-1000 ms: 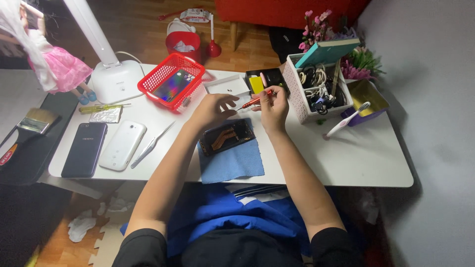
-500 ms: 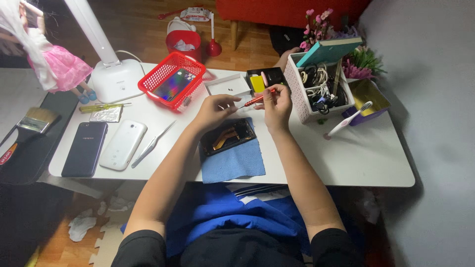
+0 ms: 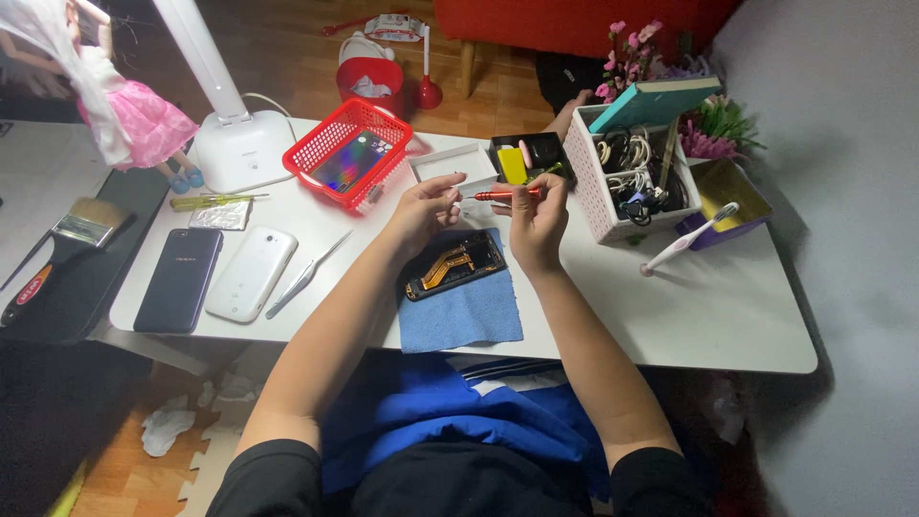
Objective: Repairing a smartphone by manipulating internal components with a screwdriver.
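The right hand [image 3: 538,222] pinches a small red-handled screwdriver [image 3: 505,194] and holds it level, tip toward the left hand [image 3: 421,203], whose fingertips are drawn together at that tip, seemingly nipping something too small to make out. Both hands hover just above an opened phone [image 3: 454,265] with its orange flex showing, which lies on a blue cloth [image 3: 462,314] below the wrists. To do this well, the hands should stay low over the cloth so a dropped part lands there, with the driver kept steady. Beyond the right hand's knuckles a black tray [image 3: 532,156] holds a yellow piece and a pink one; to its right a white lattice box [image 3: 622,187] is stuffed with coiled cables. Beyond the left hand sits a red basket [image 3: 348,158] with a shiny iridescent panel inside, and between basket and tray a shallow white lid [image 3: 450,163]
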